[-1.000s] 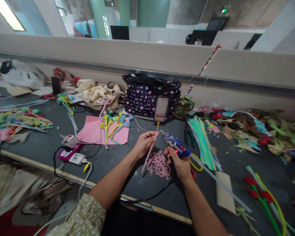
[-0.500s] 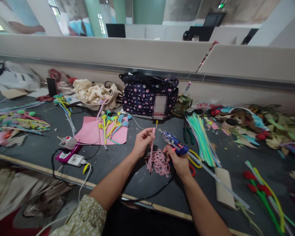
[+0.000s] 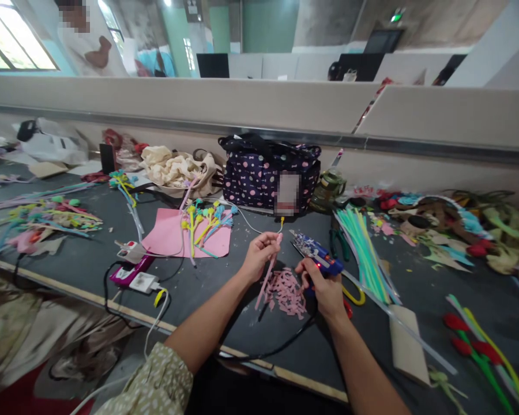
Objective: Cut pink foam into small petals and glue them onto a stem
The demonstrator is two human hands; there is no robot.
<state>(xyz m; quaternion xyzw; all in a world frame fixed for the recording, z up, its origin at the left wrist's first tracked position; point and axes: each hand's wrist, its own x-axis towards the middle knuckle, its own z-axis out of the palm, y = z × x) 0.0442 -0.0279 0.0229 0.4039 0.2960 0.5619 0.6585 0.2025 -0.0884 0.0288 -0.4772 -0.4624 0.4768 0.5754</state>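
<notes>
My left hand pinches a pink pipe cleaner near its top end, the rest hanging down toward the table. My right hand grips a blue glue gun with its red light on. The gun's nozzle points left toward the tip of the pink pipe cleaner, a short gap apart. Under both hands lies a heap of small pink cut paper pieces. The gun's black cord runs off the table's front edge.
A dark dotted bag stands behind. A pink sheet with pipe-cleaner flowers lies left, a power strip near the front edge. Green pipe cleaners, yellow-handled scissors and a cardboard piece lie right. A person stands far left beyond the partition.
The view shifted slightly. The pink pipe cleaner now slants down-left from my left hand; both hands stay over the pink pieces, the glue gun still aimed at the pipe cleaner's tip.
</notes>
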